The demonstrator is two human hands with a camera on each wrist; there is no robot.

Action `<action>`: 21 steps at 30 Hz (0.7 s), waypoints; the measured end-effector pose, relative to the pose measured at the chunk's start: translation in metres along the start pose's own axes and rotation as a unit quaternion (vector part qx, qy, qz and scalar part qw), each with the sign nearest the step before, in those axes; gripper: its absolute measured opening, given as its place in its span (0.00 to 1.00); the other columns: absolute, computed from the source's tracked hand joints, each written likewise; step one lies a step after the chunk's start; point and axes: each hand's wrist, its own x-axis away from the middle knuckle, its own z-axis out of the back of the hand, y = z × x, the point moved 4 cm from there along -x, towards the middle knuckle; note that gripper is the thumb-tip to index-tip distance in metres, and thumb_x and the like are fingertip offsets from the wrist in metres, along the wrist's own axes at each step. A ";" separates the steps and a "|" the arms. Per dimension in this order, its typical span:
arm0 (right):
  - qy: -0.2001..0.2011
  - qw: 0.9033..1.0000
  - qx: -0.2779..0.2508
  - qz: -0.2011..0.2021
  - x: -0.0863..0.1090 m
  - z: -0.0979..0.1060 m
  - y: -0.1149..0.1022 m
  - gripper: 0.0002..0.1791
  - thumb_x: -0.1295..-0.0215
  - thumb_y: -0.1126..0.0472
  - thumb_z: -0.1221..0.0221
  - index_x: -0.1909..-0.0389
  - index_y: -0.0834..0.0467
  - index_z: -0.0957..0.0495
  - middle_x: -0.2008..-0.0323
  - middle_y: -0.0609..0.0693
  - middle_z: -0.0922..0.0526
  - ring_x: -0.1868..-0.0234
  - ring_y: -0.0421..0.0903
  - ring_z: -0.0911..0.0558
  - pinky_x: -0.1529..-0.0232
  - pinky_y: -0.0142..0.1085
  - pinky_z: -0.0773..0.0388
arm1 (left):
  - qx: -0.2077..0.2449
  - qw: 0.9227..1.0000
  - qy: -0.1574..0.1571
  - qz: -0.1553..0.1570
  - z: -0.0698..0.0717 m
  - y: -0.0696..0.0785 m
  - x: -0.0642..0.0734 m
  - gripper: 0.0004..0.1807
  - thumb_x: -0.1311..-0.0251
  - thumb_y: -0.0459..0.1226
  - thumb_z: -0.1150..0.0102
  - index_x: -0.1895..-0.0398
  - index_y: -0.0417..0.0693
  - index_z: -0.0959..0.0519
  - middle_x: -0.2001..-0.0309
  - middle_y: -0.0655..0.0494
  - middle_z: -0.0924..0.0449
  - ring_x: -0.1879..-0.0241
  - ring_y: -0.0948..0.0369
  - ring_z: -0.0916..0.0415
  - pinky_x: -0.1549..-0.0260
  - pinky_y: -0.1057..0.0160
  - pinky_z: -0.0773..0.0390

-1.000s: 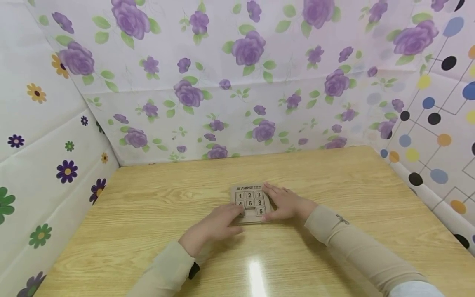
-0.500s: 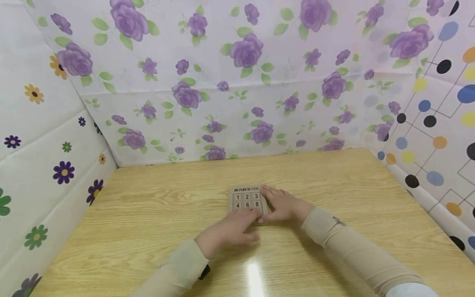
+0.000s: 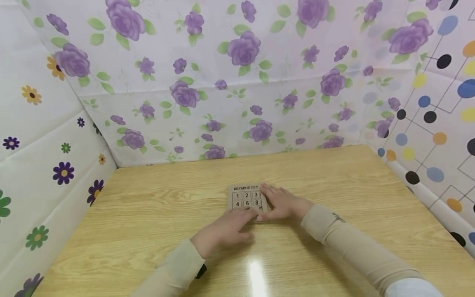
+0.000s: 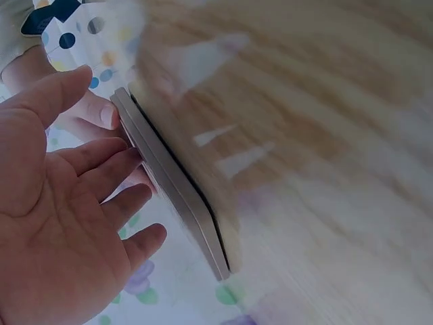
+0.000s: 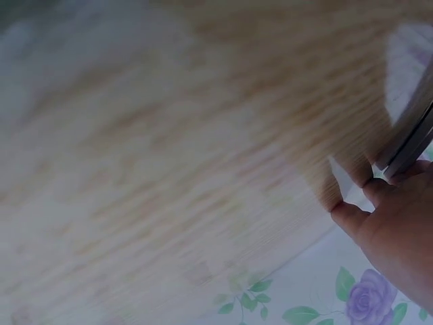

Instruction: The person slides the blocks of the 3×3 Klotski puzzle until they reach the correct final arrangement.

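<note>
A flat number sliding puzzle (image 3: 243,188) lies on the table with tiles 1, 2, 3 above 4, 6, 8. My left hand (image 3: 222,232) reaches over its bottom row, straight fingertips touching the tiles there and hiding most of them. A gap shows at the row's right end. With thumb at the near corner and fingers along the right side, my right hand (image 3: 283,204) holds the board. In the left wrist view, the puzzle's edge (image 4: 179,183) stands just beyond my left fingertips. The right wrist view shows my right fingers (image 5: 379,193) against the board's edge.
The wood-grain table (image 3: 156,206) runs back to a cloth wall with purple flowers (image 3: 185,94). More patterned cloth closes off the left side (image 3: 63,173) and right side (image 3: 436,138).
My left hand has moved rightward along the bottom row, then slightly back left. The 5 tile's place at lower right now shows a gap. My right hand stays at the board's right side.
</note>
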 end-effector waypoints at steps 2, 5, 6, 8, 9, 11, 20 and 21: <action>-0.006 1.000 -0.001 -0.005 -0.001 -0.001 0.000 0.60 0.46 0.29 0.44 0.25 0.61 0.60 0.24 0.55 0.62 0.24 0.53 0.57 0.26 0.55 0.60 | 0.001 1.000 0.000 0.001 0.000 -0.003 0.002 0.34 0.37 0.48 0.45 0.30 0.46 0.38 0.30 0.51 0.38 0.29 0.49 0.46 0.30 0.45 0.47; -0.008 1.000 -0.001 -0.008 -0.002 -0.002 0.001 0.61 0.46 0.28 0.45 0.25 0.60 0.60 0.24 0.55 0.62 0.24 0.53 0.57 0.26 0.54 0.61 | 0.000 1.000 0.005 0.001 0.002 -0.008 0.005 0.34 0.38 0.47 0.44 0.31 0.43 0.37 0.31 0.48 0.36 0.30 0.49 0.44 0.31 0.45 0.44; -0.008 1.000 0.001 -0.009 -0.002 -0.001 0.001 0.61 0.46 0.28 0.45 0.25 0.60 0.60 0.24 0.55 0.62 0.24 0.53 0.57 0.26 0.53 0.61 | 0.001 1.000 0.006 0.001 0.002 -0.010 0.006 0.34 0.38 0.47 0.44 0.32 0.43 0.37 0.31 0.47 0.36 0.30 0.49 0.43 0.31 0.45 0.44; -0.006 1.000 0.002 -0.010 -0.003 0.000 0.001 0.61 0.47 0.28 0.44 0.25 0.60 0.60 0.24 0.54 0.62 0.24 0.53 0.57 0.26 0.53 0.61 | 0.002 1.000 0.009 0.003 0.003 -0.013 0.008 0.34 0.38 0.47 0.44 0.32 0.43 0.37 0.32 0.47 0.36 0.30 0.48 0.43 0.31 0.45 0.43; -0.005 1.000 0.003 -0.011 -0.003 0.000 0.001 0.61 0.47 0.28 0.44 0.25 0.60 0.60 0.24 0.54 0.62 0.24 0.53 0.57 0.26 0.53 0.61 | 0.004 1.000 0.010 0.005 0.003 -0.014 0.009 0.34 0.38 0.47 0.44 0.32 0.43 0.37 0.32 0.47 0.36 0.30 0.48 0.43 0.31 0.45 0.44; -0.006 1.000 0.006 -0.011 -0.003 0.001 0.001 0.61 0.47 0.27 0.44 0.25 0.60 0.61 0.24 0.54 0.62 0.24 0.53 0.57 0.26 0.53 0.61 | 0.005 1.000 0.008 0.010 0.003 -0.016 0.010 0.34 0.38 0.47 0.44 0.31 0.44 0.37 0.31 0.48 0.37 0.30 0.49 0.43 0.31 0.46 0.45; -0.009 1.000 0.008 -0.011 -0.003 0.002 0.001 0.60 0.46 0.29 0.44 0.25 0.60 0.60 0.24 0.55 0.62 0.24 0.53 0.57 0.26 0.54 0.60 | 0.014 1.000 0.007 0.006 0.007 -0.013 0.010 0.32 0.38 0.46 0.44 0.33 0.43 0.36 0.31 0.46 0.37 0.29 0.46 0.46 0.30 0.44 0.46; -0.009 1.000 0.009 -0.011 -0.003 0.001 0.002 0.60 0.46 0.28 0.44 0.25 0.60 0.60 0.24 0.55 0.62 0.24 0.53 0.57 0.26 0.54 0.60 | 0.015 1.000 0.009 0.005 0.007 -0.013 0.010 0.32 0.38 0.46 0.44 0.33 0.43 0.36 0.31 0.46 0.37 0.29 0.46 0.46 0.30 0.44 0.47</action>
